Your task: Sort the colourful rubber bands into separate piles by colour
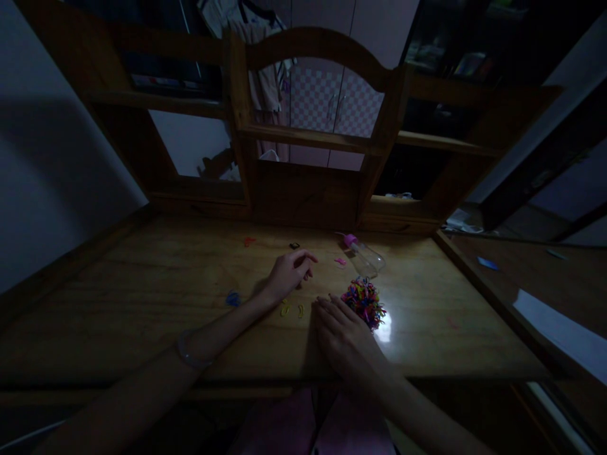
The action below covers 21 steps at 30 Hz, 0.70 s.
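Note:
My left hand (pixel 289 273) hovers over the middle of the desk, fingers loosely bent with gaps between them, and I see nothing held. Below it lie a few small yellow loops (pixel 300 310), probably rubber bands. My right hand (pixel 345 335) lies palm down near the front edge, fingers stretched out. Against its fingers sits a heap of multicoloured bands (pixel 364 303). Small separate groups lie around: blue (pixel 232 298), orange-red (pixel 249 241), black (pixel 294 245) and pink (pixel 340 260). What is under my right palm is hidden.
A clear bottle with a pink cap (pixel 367 256) lies on its side behind the heap. A wooden shelf unit (pixel 308 189) closes off the back of the desk. To the right, a lower wooden surface holds white paper (pixel 559 332).

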### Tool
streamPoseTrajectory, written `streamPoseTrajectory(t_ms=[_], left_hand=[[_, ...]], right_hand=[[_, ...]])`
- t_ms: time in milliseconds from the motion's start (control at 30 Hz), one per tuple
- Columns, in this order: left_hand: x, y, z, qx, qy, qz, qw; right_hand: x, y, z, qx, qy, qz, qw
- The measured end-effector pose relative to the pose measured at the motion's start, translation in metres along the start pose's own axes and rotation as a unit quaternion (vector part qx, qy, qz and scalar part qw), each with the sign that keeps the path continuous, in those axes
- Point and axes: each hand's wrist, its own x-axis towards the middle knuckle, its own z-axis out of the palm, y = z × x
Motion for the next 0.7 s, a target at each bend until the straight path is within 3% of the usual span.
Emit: streamPoseTrajectory(t_ms=[167,333,433,567,700], left_hand=[[-0.001,0.001,-0.001,0.023,0.002,0.024,0.999],[-0.002,0.002,0.000,0.035,-0.006,0.027,0.999],[-0.003,0.003,0.001,0.032,-0.010,0.016,0.999],[-0.003,0.002,0.001,0.037,-0.009,0.019,0.999],[-0.003,0.001,0.001,0.036,-0.012,0.020,0.999]], right_hand=[[-0.012,0.022,0.003,0.004,0.017,0.044,0.999],[-0.026,0.034,-0.013,0.111,0.041,0.104,0.988],[-0.031,0.044,-0.030,0.216,0.074,0.184,0.956],[-0.035,0.076,-0.044,0.298,0.107,0.288,0.904],[-0.038,0.107,-0.032,0.301,0.069,0.317,0.897]])
